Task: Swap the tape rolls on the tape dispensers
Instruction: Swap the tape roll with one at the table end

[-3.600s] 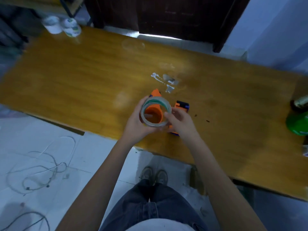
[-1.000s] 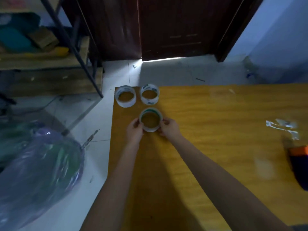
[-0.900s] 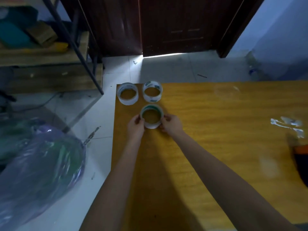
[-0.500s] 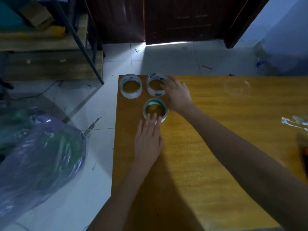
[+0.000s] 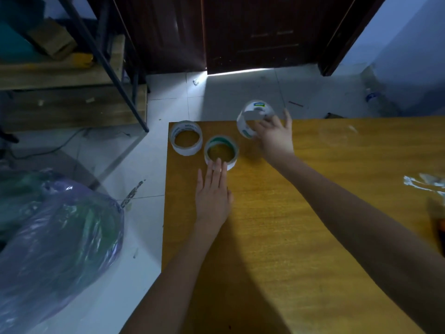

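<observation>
Right hand (image 5: 274,138), just above the middle of the frame, has its fingers (image 5: 287,120) curled around a white tape roll (image 5: 252,118) and is holding it tilted up off the yellow wooden surface (image 5: 301,225). That roll has a small label with green and blue on its top edge, with more greenish print on its lower side, but the text is too small and blurry for me to read.

Left hand (image 5: 213,194) is flat, palm down, fingers stretched out and together, not gripping anything. The fingertips rest on the near rim of a green-cored tape roll (image 5: 221,151) that lies flat near the surface's far left corner. Just beside it to the upper left, close enough that they look like they touch, is another white roll (image 5: 186,137), also lying flat. There's dark lettering around its inner ring, something like "MADA", though I wouldn't swear to it.

At the far right edge of the frame there's a crumpled strip of clear tape (image 5: 423,183) stuck on the surface, with something dark and orange (image 5: 439,225) below it, mostly cut off, so I can't tell what it is.

Lower left is a big purple plastic bag (image 5: 55,249) on the white tiled floor (image 5: 154,109), a wooden shelf (image 5: 60,73) sits upper left, and a dark door (image 5: 252,32) is at the top.
</observation>
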Tool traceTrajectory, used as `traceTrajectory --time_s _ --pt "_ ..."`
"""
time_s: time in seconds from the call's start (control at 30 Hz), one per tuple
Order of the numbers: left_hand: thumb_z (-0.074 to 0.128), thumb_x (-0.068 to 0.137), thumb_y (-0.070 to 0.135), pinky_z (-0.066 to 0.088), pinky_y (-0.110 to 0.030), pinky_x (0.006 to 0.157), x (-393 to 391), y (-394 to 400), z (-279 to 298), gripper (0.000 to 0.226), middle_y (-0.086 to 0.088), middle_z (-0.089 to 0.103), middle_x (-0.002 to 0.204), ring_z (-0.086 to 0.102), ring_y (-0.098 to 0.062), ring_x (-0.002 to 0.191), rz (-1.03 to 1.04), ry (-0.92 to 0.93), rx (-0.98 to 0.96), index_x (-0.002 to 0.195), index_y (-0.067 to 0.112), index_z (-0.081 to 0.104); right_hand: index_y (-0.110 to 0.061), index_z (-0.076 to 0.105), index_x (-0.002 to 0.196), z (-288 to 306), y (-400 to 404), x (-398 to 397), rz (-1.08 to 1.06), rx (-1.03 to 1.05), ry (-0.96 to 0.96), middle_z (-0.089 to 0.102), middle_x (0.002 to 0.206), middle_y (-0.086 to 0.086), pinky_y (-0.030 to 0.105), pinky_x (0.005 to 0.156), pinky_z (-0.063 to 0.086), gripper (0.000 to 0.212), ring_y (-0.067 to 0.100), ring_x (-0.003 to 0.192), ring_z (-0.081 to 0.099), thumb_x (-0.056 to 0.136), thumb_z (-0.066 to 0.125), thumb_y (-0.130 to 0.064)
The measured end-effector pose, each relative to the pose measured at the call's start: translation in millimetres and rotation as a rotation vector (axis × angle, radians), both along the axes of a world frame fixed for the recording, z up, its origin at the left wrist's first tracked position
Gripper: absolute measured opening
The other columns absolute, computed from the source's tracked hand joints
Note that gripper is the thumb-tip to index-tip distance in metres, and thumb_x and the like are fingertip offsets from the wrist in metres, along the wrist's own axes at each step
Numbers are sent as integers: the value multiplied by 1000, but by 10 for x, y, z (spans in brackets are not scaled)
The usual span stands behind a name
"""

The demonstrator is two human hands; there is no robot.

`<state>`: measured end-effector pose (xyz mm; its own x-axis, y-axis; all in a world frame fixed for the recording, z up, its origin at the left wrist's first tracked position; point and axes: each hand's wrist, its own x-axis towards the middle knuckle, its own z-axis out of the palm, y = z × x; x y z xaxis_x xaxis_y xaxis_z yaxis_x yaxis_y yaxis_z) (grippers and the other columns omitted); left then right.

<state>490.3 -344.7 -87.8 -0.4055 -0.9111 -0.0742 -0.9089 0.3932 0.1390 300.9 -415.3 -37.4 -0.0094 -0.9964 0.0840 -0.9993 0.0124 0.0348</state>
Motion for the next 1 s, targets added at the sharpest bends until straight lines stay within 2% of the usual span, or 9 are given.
traceTrajectory --time_s 0.17,0.33,0.43,0.57,0.7,0.77,0.83,0.9,1.0 --pt "39 95 36 -2 -45 119 -128 -379 89 73 -11 0 161 -3 -26 148 -22 -71 50 151 9 1 -7 61 106 76 293 -212 -64 50 -90 64 113 10 54 110 19 20 31 124 44 90 51 -14" --pt "37 96 39 5 -45 121 -179 -469 234 71 -13 4 160 2 -27 148 -19 -54 66 151 7 5 -8 66 92 152 663 -212 -18 -64 -135 69 93 10 52 93 41 13 34 105 60 79 65 -10" --pt "44 96 36 24 -41 116 -256 -376 468 64 -17 21 156 25 -30 143 79 302 127 148 7 20 -12 64 81 213 935 -224 27 -187 -150 68 83 5 40 76 49 11 30 92 64 71 69 -12" --pt "53 92 39 39 -42 107 -560 -125 839 66 -2 51 134 47 -23 128 343 971 721 147 12 28 -13 64 84 206 1396 -273 57 -231 -176 68 94 3 34 70 47 8 20 100 48 79 66 -18" --pt "56 93 15 56 -23 67 -850 245 940 40 -3 58 92 60 -24 94 348 1183 1036 129 1 47 -13 64 88 216 1980 -332 57 -178 -181 67 110 4 35 76 49 7 26 115 56 83 61 -17" --pt "58 91 11 57 -20 62 -950 443 877 30 -4 58 82 61 -18 80 280 1219 1091 120 2 54 -15 65 95 221 2304 -383 -24 -188 -225 62 125 3 35 84 48 12 25 125 50 84 60 -18" --pt "59 91 12 59 -21 61 -1071 646 823 23 -7 60 83 61 -19 78 240 1234 1184 112 5 58 -15 63 109 218 2651 -410 -159 -254 -334 52 139 5 33 99 41 27 23 134 41 83 63 -19" --pt "60 90 14 59 -22 63 -1223 871 778 20 -9 63 88 63 -23 83 234 1226 1263 109 7 59 -12 53 127 251 2975 -409 -414 -352 -594 43 145 8 30 109 33 46 21 137 36 84 65 -24" --pt "62 89 15 60 -25 70 -1464 1228 746 32 -9 65 93 63 -26 89 217 1200 1347 118 3 55 -14 38 138 384 3382 -442 -957 -367 -1346 46 140 7 35 99 46 60 18 124 49 87 63 -33"
